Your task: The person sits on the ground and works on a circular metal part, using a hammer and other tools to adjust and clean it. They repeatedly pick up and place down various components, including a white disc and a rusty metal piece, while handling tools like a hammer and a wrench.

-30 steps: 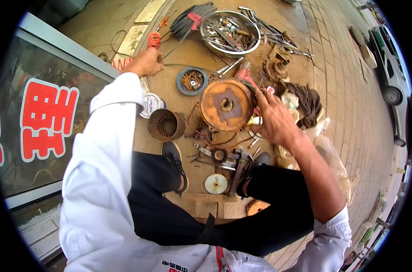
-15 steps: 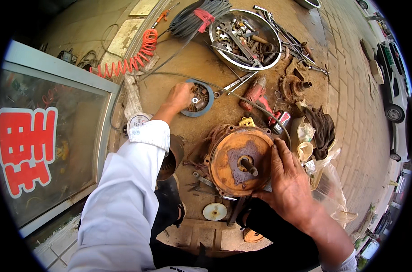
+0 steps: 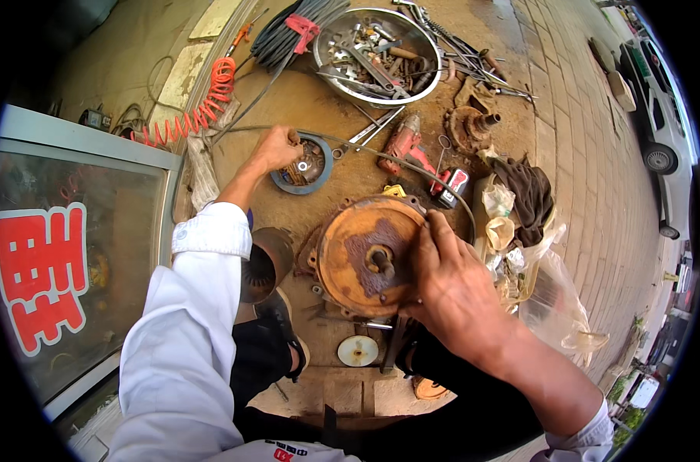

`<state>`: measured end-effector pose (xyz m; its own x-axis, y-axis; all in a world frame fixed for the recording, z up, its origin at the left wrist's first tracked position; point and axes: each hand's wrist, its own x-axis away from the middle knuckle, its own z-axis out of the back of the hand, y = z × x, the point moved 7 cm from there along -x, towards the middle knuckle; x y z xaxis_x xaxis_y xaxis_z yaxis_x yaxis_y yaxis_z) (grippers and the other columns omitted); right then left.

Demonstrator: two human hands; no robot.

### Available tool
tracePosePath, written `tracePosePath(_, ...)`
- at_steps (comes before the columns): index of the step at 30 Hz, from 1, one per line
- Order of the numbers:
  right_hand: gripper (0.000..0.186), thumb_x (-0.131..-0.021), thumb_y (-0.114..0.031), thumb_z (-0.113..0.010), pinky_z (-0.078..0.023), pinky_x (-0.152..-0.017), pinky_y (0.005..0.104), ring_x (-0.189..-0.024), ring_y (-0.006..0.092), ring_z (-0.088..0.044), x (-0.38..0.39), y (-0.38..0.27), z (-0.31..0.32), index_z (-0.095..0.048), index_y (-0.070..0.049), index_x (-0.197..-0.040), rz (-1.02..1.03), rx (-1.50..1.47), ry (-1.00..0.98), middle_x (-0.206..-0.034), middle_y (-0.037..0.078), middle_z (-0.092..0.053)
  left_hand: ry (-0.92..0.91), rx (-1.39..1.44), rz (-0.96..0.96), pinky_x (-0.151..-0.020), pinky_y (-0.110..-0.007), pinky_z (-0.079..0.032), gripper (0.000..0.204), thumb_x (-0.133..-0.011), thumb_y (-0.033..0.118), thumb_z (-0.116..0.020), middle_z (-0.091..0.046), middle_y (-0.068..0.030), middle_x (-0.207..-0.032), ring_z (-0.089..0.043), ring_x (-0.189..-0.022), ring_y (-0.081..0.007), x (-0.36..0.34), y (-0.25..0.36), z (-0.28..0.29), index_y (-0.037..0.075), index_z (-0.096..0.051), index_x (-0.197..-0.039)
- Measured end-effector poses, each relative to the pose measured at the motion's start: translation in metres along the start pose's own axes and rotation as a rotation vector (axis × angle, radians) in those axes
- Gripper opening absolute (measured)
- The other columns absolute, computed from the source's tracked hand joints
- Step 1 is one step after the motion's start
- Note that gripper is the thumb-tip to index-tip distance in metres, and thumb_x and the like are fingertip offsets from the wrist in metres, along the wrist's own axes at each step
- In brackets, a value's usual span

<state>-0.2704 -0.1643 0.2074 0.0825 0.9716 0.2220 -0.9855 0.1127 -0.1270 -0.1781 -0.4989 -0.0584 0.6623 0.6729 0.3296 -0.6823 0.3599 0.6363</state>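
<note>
My right hand grips the right edge of a rusty orange round motor end cover, thumb and fingers at its rim. A short shaft stub sticks out of its middle. Farther off to the left, my left hand is at the left rim of a blue-grey round dish with small nuts and washers in it. Its fingers are curled together, and what they may hold is too small to make out. A dark metal cylinder stands left of the cover.
A red cordless drill lies beyond the cover. Farther back are a steel bowl of tools, coiled black cable and an orange spiral hose. A glass door stands at the left, a plastic bag at the right.
The whole view has shifted, moving most things leftward in the picture. My left hand has lifted slightly toward the dish's far left rim. My right hand stays on the cover.
</note>
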Motion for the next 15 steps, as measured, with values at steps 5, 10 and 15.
tracePosePath(5,0.053,-0.077,-0.007,-0.072,-0.056,-0.095,0.0412,-0.110,0.0409,-0.066,0.001,0.004,0.011,-0.056,0.017,-0.121,-0.024,-0.019,-0.071,-0.136,0.038,-0.051,-0.098,0.194,-0.033,-0.065,-0.030,-0.053,0.027,-0.088,0.018,-0.070,-0.069,-0.0087,-0.082,-0.066,-0.072,-0.0149,0.063,0.121,0.087,-0.005,-0.069,-0.103)
tracePosePath(10,0.050,-0.084,-0.019,-0.075,-0.057,-0.092,0.0443,-0.102,0.0390,-0.069,0.042,0.036,0.060,-0.056,0.009,-0.120,-0.079,-0.080,0.064,-0.118,0.027,-0.064,-0.350,0.039,-0.238,-0.070,-0.028,-0.053,0.028,-0.099,0.016,-0.067,-0.068,-0.0068,-0.092,-0.066,-0.078,-0.0123,0.162,0.242,0.125,-0.008,-0.066,-0.114)
tracePosePath(15,0.041,-0.084,-0.020,-0.077,-0.057,-0.086,0.0451,-0.097,0.0380,-0.070,0.105,0.034,0.110,-0.060,0.008,-0.110,-0.171,-0.173,0.288,-0.097,0.025,-0.069,-0.215,-0.056,-0.406,-0.079,-0.030,-0.055,0.028,-0.095,0.008,-0.071,-0.072,-0.0084,-0.099,-0.066,-0.089,-0.0134,0.236,0.283,0.102,-0.006,-0.068,-0.120)
